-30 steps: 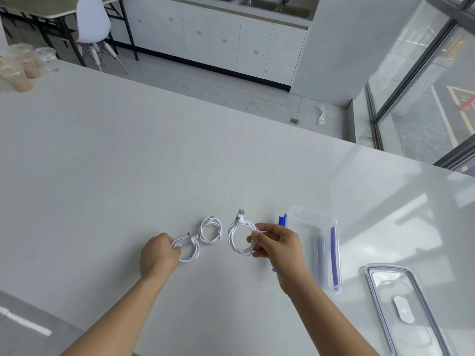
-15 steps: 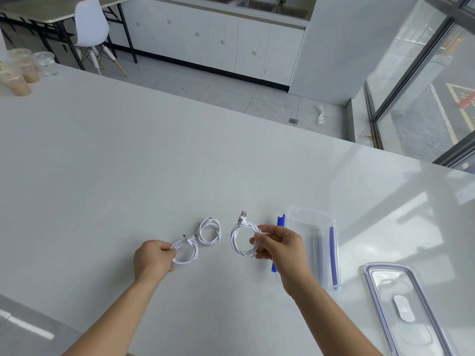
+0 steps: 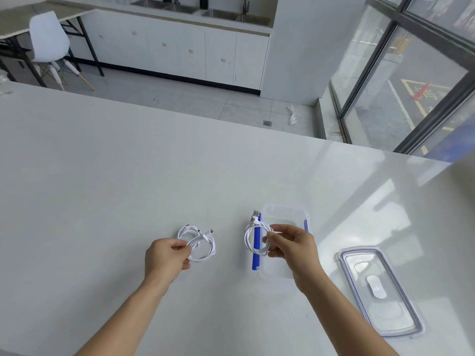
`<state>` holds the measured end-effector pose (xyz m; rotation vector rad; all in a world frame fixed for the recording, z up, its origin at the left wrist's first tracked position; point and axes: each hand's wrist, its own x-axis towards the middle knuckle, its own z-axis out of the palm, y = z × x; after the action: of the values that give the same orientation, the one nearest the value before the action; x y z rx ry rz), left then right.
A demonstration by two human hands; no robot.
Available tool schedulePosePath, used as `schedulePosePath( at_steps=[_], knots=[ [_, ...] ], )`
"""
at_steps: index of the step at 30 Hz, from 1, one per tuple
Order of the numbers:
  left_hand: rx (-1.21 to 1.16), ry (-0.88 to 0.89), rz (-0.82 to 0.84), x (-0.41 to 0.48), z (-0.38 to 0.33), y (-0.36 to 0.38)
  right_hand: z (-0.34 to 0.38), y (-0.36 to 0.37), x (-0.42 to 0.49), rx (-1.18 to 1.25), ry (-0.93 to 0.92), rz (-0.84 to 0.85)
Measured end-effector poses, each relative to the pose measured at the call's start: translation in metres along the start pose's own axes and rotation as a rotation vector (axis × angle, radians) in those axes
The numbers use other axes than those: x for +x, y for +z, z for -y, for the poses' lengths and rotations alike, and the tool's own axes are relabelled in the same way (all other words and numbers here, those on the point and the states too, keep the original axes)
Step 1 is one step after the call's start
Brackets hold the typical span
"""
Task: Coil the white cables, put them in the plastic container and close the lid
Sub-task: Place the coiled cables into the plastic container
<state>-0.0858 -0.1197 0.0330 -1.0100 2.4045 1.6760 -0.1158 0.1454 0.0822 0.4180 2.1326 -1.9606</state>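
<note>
My right hand (image 3: 290, 246) pinches a coiled white cable (image 3: 253, 240). Its USB plug points away from me, and the coil hangs over the left rim and blue clip of the clear plastic container (image 3: 285, 215). My left hand (image 3: 165, 256) grips a second coiled white cable (image 3: 205, 250) low over the table. It overlaps a smaller white coil (image 3: 185, 231) lying just behind it. The container stands open, and the part I can see holds nothing. Its clear lid (image 3: 380, 291) lies flat on the table to the right.
The white table (image 3: 102, 188) reaches to a far edge with floor beyond. A white chair (image 3: 48, 37) and cabinets stand far back. Glass windows run along the right side.
My right hand carried its coil rightwards, from beside the container to over its left rim. My left hand shifted its coil right until it overlaps the small coil. The view tilted slightly.
</note>
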Motion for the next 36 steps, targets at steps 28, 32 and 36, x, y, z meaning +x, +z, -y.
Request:
schedulePosePath(
  at_steps=[28, 32, 36],
  knots=[
    [-0.158, 0.042, 0.201, 0.003, -0.047, 0.086, -0.023, -0.03, 0.118, -1.008, 0.028, -0.115],
    [-0.161, 0.033, 0.199, 0.007, -0.043, 0.091, -0.029, -0.023, 0.123, -1.116, 0.063, -0.053],
    [-0.165, 0.04, 0.206, 0.007, -0.042, 0.095, -0.032, -0.022, 0.122, -1.198, 0.077, -0.005]
  ],
)
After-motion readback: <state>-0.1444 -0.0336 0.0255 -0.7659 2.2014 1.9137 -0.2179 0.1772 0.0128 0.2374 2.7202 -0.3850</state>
